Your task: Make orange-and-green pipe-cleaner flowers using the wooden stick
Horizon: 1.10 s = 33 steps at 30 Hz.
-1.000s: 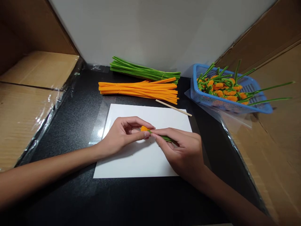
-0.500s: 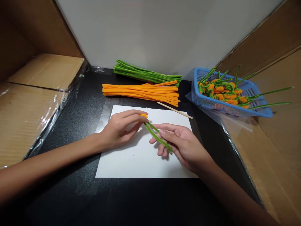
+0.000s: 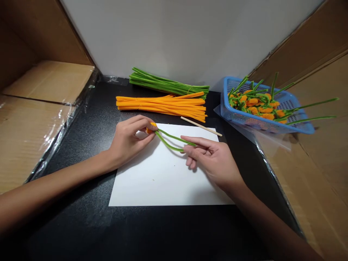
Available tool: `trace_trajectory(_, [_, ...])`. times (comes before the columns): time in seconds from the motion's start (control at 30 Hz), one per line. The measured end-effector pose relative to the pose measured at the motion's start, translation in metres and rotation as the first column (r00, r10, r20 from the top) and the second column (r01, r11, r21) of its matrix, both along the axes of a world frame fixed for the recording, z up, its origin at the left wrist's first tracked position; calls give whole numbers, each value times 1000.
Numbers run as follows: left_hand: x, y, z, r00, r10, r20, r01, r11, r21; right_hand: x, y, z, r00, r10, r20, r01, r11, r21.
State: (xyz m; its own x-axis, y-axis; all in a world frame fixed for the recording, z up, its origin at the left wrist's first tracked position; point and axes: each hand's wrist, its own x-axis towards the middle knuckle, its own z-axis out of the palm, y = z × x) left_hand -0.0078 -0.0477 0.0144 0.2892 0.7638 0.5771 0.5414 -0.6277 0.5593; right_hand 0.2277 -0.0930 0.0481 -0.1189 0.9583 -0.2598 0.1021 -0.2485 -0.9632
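Wall: a pale one, closing off the far side, and everything plays out in front of it.
Worktop: the black worktop [image 3: 81, 232] spreads right across the middle, with cardboard [image 3: 32, 137] flanking it on the left and more on the right.
White sheet: flat on the worktop, the sheet [image 3: 165, 190] sits centre stage, under the hands.
Blue basket: over at far right, the basket [image 3: 244, 115] is loaded with orange and green pieces, two long green stalks poking out past its right end!
Orange bundle: orange strips [image 3: 160, 104] lie left to right, just beyond the sheet.
Green bundle: green strips [image 3: 165, 82] right behind them, up near the wall.
Left hand: fingertips and thumb of the left hand [image 3: 130, 136] pinch the orange head, over the sheet's far left corner.
Right hand: the right hand [image 3: 212, 159] is partly spread, fingers loosely curled at the stem ends; can't tell whether it grips them.
Green stems: two green stems [image 3: 171, 147] bow apart between the hands.
Stick: a pale stick [image 3: 201, 126] slants over the sheet's far right corner.
Orange head: small and bright, the orange head [image 3: 148, 130] is partly hidden by fingers.
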Motion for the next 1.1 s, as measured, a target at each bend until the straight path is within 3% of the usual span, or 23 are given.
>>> trace_trajectory(0.13, [1,-1,1,1000,-3,18,4,1000,-28,-2,-3,-2,988,-91,123,72,986,147])
trace_trajectory(0.23, [0,3,3,988,-105,114,125,975,-185,1,-3,-3,973,-119,199,66,964,256])
trace_trajectory(0.37, [-1,8,8,912,-240,334,383,791,-478,8,0,-4,962,-112,251,32,952,304])
trace_trajectory(0.43, [0,9,10,894,-257,367,430,721,-543,10,1,-4,957,-118,263,30,948,317])
trace_trajectory(0.47, [0,9,11,895,-252,367,428,714,-554,11,1,-4,954,-121,274,25,943,331])
trace_trajectory(0.6, [-1,9,12,907,-241,345,398,761,-513,13,1,-1,933,-124,339,-15,925,381])
trace_trajectory(0.77, [-4,11,13,915,-305,265,401,770,-496,17,4,8,940,-31,340,-70,957,282])
trace_trajectory(0.9, [-3,10,12,944,-231,236,319,827,-463,21,6,9,938,52,344,-136,965,224])
trace_trajectory(1.1, [2,6,9,969,-136,205,218,861,-459,19,2,8,932,59,358,-140,969,202])
